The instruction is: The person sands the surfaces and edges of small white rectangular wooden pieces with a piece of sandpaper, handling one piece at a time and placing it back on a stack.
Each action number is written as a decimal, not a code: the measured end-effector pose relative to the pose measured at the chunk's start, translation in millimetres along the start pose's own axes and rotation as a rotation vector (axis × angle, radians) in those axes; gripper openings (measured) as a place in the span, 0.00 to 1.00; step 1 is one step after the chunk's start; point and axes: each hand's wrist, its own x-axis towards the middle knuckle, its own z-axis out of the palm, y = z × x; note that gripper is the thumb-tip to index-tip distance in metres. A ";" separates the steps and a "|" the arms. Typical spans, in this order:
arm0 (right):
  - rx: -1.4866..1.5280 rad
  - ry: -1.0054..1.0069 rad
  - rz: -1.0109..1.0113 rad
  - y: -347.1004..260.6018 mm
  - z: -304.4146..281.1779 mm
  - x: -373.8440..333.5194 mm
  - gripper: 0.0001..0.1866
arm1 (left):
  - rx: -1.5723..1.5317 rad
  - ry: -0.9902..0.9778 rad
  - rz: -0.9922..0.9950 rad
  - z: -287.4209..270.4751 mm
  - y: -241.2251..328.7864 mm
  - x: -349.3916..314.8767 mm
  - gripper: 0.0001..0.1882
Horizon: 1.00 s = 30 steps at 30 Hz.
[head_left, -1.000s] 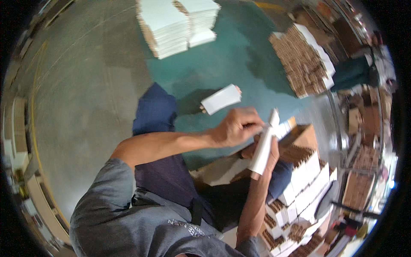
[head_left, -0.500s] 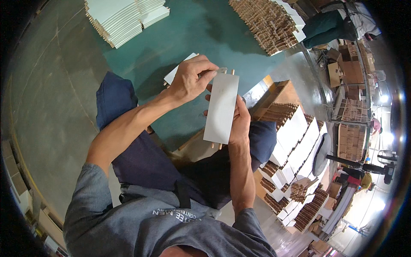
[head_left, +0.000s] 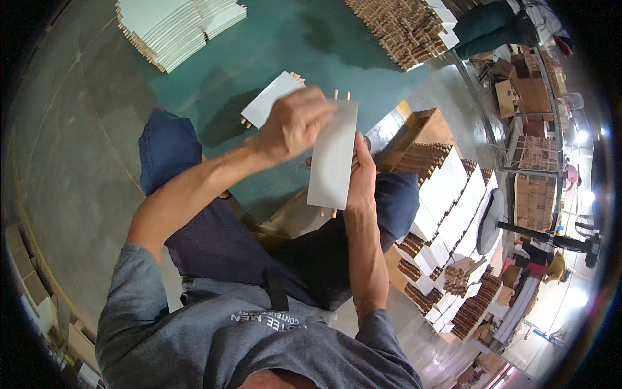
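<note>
A narrow white rectangular panel (head_left: 335, 162) with light wooden peg ends poking out past both short ends is gripped by my right hand (head_left: 363, 172) along its right edge, thumb at the edge and the other fingers behind. Over the upper left of the panel's face is my left hand (head_left: 297, 123), its fingers curled and smeared by motion. Whatever they pinch cannot be made out. Beyond my left wrist, a similar white panel piece (head_left: 269, 100) with pegs lies on the green surface (head_left: 272, 48).
Stacked white panels (head_left: 184, 29) stand at the far left and more peg-edged stacks (head_left: 402, 32) at the far right. Close on my right are piled white pieces (head_left: 440, 201) and a grey round disc (head_left: 489, 220). A person's dark-clothed legs (head_left: 486, 29) and shelving with cartons (head_left: 534, 146) stand beyond.
My left hand has come off the panel's top end and moved slightly down over its face; the small translucent thing at its fingertips no longer shows. More of the lying panel piece is visible.
</note>
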 end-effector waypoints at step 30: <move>0.011 -0.094 -0.143 -15.1 2.9 10.0 0.29 | -0.232 -0.215 0.279 18.1 32.7 -25.5 0.06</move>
